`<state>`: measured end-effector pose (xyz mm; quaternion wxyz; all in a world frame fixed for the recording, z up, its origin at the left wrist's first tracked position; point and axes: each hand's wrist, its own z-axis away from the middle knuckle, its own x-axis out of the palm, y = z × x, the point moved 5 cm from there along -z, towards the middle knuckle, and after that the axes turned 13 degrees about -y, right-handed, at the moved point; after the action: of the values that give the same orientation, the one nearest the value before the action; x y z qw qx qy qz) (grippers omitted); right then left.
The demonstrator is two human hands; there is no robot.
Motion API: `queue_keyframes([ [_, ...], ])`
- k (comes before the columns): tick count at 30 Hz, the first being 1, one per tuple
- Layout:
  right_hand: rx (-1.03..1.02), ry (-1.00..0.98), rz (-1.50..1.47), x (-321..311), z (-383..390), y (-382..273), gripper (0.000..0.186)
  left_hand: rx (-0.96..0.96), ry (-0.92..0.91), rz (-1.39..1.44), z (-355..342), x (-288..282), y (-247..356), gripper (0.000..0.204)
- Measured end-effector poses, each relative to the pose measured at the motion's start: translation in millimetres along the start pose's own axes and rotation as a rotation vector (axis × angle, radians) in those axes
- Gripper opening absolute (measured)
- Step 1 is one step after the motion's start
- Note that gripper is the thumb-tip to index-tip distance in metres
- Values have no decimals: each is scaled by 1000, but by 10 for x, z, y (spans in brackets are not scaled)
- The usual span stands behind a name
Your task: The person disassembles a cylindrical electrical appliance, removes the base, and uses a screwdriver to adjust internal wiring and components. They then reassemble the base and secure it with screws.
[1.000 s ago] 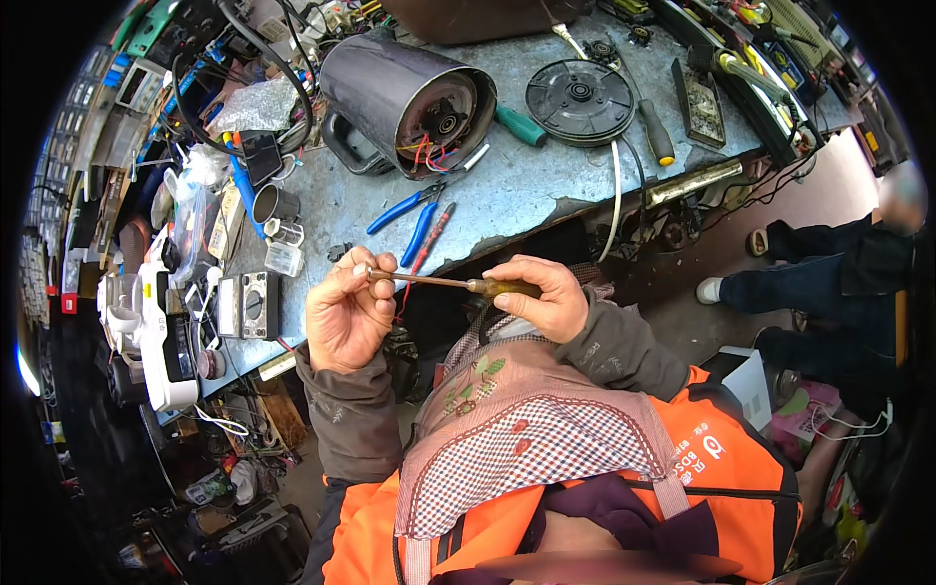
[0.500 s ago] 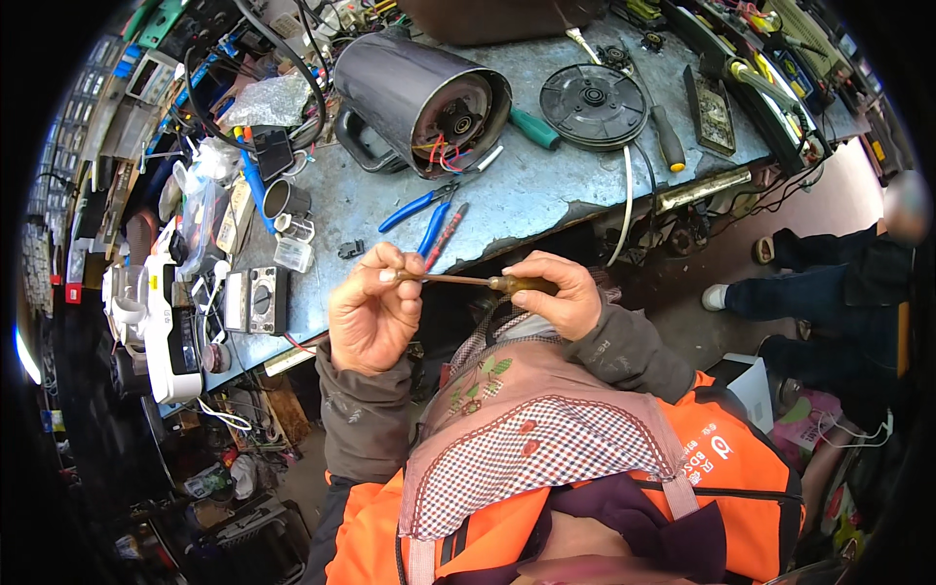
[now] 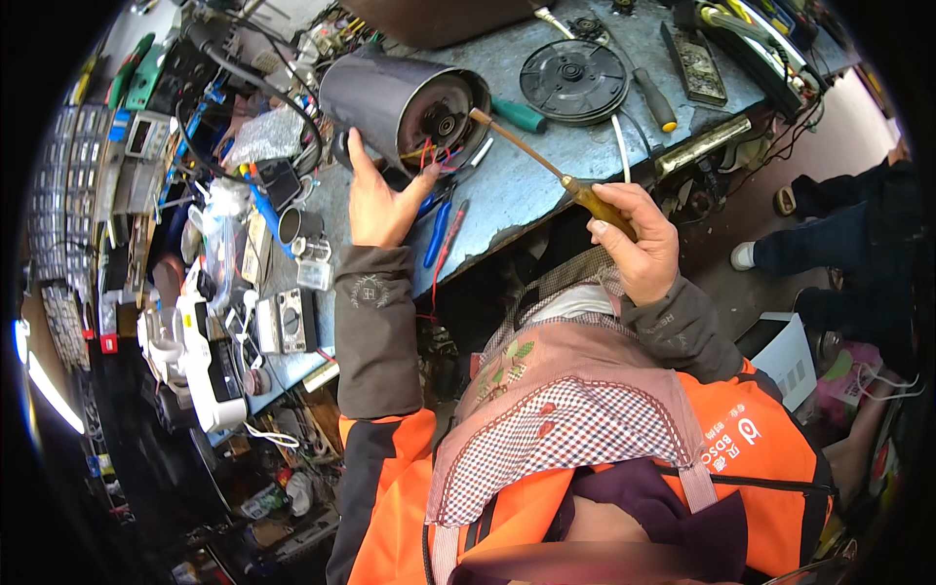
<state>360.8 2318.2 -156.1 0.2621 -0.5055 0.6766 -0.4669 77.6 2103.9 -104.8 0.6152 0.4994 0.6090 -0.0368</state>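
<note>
The right hand [image 3: 643,246] grips an amber-handled screwdriver [image 3: 570,183] pointing toward a dark electric kettle [image 3: 375,97] lying left of centre on the workbench [image 3: 492,205]; the splayed left hand [image 3: 383,202] is by the kettle's near side, contact unclear.

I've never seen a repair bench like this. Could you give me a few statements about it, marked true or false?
1. The right hand holds a screwdriver by its handle. True.
2. The left hand is clenched into a fist. False: its thumb and index finger are spread apart, close to the dark cylinder.
3. The cylinder lies on its side, with coloured wires at its open end. True.
4. The round black disc is to the left of the cylinder. False: it is to the right.
5. The pliers on the bench have white handles. False: they are blue.
</note>
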Motion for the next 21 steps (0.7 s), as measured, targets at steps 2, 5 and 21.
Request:
queue_keyframes([
  [2, 7, 42, -100, -53, 13, -33, 33, 6, -6, 135, -40, 66, -42, 124],
  [5, -33, 95, -133, -89, -31, -93, 25, 74, 176, 62, -47, 11, -27, 115],
  [21, -62, 102, -212, 229, -348, 9, 19, 364, 274, 680, -75, 43, -181, 103],
])
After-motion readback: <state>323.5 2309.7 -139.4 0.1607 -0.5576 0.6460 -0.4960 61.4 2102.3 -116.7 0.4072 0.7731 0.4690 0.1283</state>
